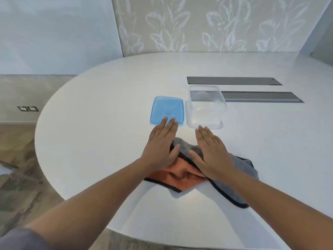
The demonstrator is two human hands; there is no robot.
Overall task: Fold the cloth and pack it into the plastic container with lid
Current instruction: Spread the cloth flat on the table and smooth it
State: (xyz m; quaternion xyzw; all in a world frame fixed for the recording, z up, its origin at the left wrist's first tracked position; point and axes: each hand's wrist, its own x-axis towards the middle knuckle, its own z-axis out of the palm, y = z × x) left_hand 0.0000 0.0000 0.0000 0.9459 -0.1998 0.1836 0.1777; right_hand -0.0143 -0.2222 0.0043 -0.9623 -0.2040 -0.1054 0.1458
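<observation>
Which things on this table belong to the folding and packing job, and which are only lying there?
For the job:
- cloth, orange and grey, crumpled under both hands
- clear container, open
- blue lid, flat beside it
- left hand and right hand, flat over the cloth

Just there:
- two grey panels set in the table

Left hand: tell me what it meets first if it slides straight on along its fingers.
The blue lid. The left hand's fingertips already overlap its near edge in this view, though whether they touch it is unclear.

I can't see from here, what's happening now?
Both hands open, flat over crumpled cloth. Container empty, lid off beside it. Nothing blocking.
</observation>
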